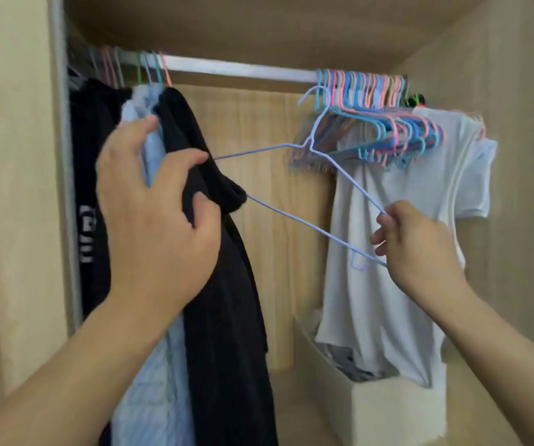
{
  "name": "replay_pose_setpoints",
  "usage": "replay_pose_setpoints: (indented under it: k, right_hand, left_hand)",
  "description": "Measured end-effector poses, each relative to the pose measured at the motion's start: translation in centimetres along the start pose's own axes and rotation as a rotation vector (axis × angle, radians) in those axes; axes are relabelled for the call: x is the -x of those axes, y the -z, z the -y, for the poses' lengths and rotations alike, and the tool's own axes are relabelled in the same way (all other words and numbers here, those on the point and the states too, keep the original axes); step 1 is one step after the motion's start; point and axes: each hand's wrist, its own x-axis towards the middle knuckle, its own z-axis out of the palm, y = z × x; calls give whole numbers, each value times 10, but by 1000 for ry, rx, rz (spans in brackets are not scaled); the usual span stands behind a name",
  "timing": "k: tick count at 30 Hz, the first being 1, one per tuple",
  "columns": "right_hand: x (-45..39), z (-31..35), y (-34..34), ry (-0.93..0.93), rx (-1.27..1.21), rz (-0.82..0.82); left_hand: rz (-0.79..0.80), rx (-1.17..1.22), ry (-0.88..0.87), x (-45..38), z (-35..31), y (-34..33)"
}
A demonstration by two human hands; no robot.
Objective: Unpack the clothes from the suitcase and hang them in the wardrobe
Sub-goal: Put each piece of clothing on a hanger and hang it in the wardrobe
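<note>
Feeding the hanger (310,149) into the black garment (227,284): left hand (153,217) grips its collar, right hand (417,246) pinches the hanger's end; ease it through slowly.

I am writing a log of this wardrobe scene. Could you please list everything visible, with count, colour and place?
wire hanger: one, pale blue, held between both hands, one end inside black garment
black garment: one, centre-left
light blue shirt: one, behind black garment
dark clothes: black, far left
rail: one, white, top
empty hangers: many, pink and blue, right on rail
white T-shirt: one, right
box: one, white, bottom right
left hand: grips black garment
right hand: pinches wire hanger
</note>
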Motion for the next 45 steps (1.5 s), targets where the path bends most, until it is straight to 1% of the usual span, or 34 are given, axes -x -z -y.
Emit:
replay_pose_setpoints:
  k: [1, 3, 5, 6, 8, 10, 11, 12, 14, 16, 17, 19, 22, 23, 25, 27, 29, 30, 31, 32, 34, 37, 38, 40, 41, 42, 44, 45]
  right_hand:
    - [37, -16, 10, -98, -119, 48]
    - [111, -53, 37, -312, -317, 127]
    - [184, -94, 81, -463, -371, 213]
    - [220, -116, 110, -509, -350, 268]
    - [292, -154, 178, -625, -302, 380]
    - [362, -187, 254, -782, -278, 442]
    - [395, -202, 294, -869, -270, 462]
    - [427, -217, 334, -958, -266, 472]
    - [487, -243, 416, -1123, -230, 450]
    - [540, -268, 499, -1283, -181, 414]
    - [564, -278, 538, -1362, -148, 408]
    - [608, -292, 608, -1491, -62, 432]
    - [674, -300, 684, -1656, 125, 567]
    - [690, -301, 699, -1719, 169, 576]
    - [714, -306, 714, -1792, 176, 476]
    - [723, -318, 715, -1867, 153, 248]
    - [726, -337, 715, -1975, 154, -5]
    - [733, -349, 717, -2018, 211, -112]
    - [739, -360, 720, -2045, 286, -178]
    - [751, -371, 725, -2051, 353, -201]
    - [774, -391, 736, -2071, 420, -140]
    - [801, -418, 766, -2139, 528, -125]
    - [809, -427, 779, -2155, 563, -148]
    - [825, -445, 805, -2185, 570, -237]
    - [836, -455, 818, -2188, 568, -283]
    - [848, -467, 828, -2182, 573, -312]
    - [878, -496, 843, -2168, 579, -317]
    - [897, -513, 849, -2157, 568, -297]
  left_hand:
    - [72, 131, 28, 24, -20, -9]
    - [258, 350, 145, 74, -60, -30]
    - [443, 452, 260, 127, -97, -49]
    - [546, 461, 302, 158, -114, -58]
    - [762, 373, 344, 225, -147, -71]
    - [979, 279, 363, 289, -187, -81]
    - [1089, 293, 424, 320, -211, -85]
    - [1218, 365, 519, 348, -239, -85]
    - [1486, 597, 819, 399, -313, -81]
    - [1669, 763, 1127, 446, -400, -74]
    - [1734, 829, 1213, 468, -444, -71]
    - [1852, 914, 1261, 503, -529, -65]
    - [2057, 1006, 1214, 532, -644, -43]
    - [2121, 1024, 1179, 538, -677, -32]
    - [2265, 1055, 1097, 550, -737, -12]
    - [2418, 1059, 1007, 568, -788, 3]
    - [2526, 1020, 915, 591, -825, 11]
    - [2565, 996, 877, 608, -839, 12]
    - [2606, 973, 819, 624, -851, 12]
    - [2651, 962, 720, 641, -860, 11]
    - [2721, 893, 501, 686, -875, 3]
    - [2819, 682, 325, 740, -898, -14]
    - [2861, 602, 264, 749, -908, -20]
    - [2874, 517, 130, 769, -932, -34]
    - [2859, 500, 102, 781, -946, -39]
    - [2847, 480, 154, 795, -963, -43]
    - [2816, 451, 355, 835, -998, -42]
    - [2807, 425, 425, 858, -1015, -38]
